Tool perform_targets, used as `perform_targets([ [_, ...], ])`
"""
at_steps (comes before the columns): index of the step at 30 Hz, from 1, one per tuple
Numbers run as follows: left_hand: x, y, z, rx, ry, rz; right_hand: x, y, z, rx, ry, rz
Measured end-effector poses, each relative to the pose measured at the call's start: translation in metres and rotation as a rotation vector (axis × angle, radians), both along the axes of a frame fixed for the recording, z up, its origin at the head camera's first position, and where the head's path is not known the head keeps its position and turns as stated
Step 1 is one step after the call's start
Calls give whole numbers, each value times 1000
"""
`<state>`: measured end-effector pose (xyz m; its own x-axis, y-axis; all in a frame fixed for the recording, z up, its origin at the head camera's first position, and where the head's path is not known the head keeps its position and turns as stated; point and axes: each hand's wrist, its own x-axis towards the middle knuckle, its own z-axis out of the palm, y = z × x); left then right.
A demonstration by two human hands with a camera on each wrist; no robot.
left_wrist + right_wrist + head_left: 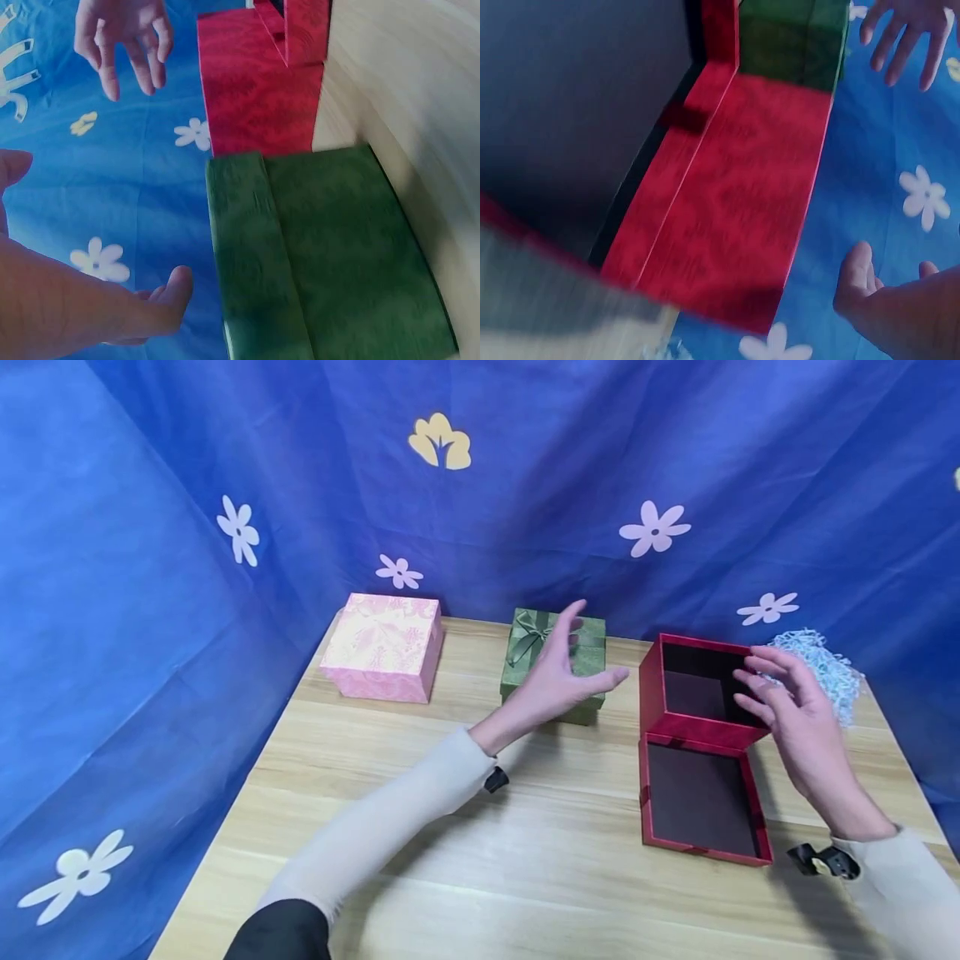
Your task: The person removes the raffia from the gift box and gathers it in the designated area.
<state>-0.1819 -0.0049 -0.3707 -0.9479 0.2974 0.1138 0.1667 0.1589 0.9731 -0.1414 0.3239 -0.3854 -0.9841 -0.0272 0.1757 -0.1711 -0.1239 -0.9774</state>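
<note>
My left hand (553,675) hovers above a green gift box (591,652) with a ribbon bow on its lid, thumb and fingers spread apart. In the left wrist view a gap shows between that hand and the closed green box (352,255). To the right stands a red box (701,727), its hinged lid (705,797) folded down toward the front and its dark inside bare. Over the red box's right side hangs my right hand (806,731), fingers loosely bent and holding nothing. In the right wrist view, it is apart from the red box (742,195).
A closed pink patterned box (382,647) stands at the table's back left. Pale blue shredded paper (821,668) lies behind the right hand at the back right. A blue flowered cloth (525,485) hangs behind the wooden table (465,877).
</note>
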Motion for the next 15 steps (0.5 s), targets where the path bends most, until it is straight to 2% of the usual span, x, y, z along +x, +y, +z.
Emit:
perform_targets([
  [3, -1, -16, -2, 26, 20, 22, 1, -16, 1, 11, -16, 61],
  [8, -2, -43, -7, 8, 57, 65, -3, -41, 1, 23, -32, 128],
  [11, -4, -57, -10, -8, 65, 89, -8, -53, 0, 23, -29, 141],
  [15, -7, -70, -16, -43, 41, 127, -18, -67, -4, 35, -44, 145],
])
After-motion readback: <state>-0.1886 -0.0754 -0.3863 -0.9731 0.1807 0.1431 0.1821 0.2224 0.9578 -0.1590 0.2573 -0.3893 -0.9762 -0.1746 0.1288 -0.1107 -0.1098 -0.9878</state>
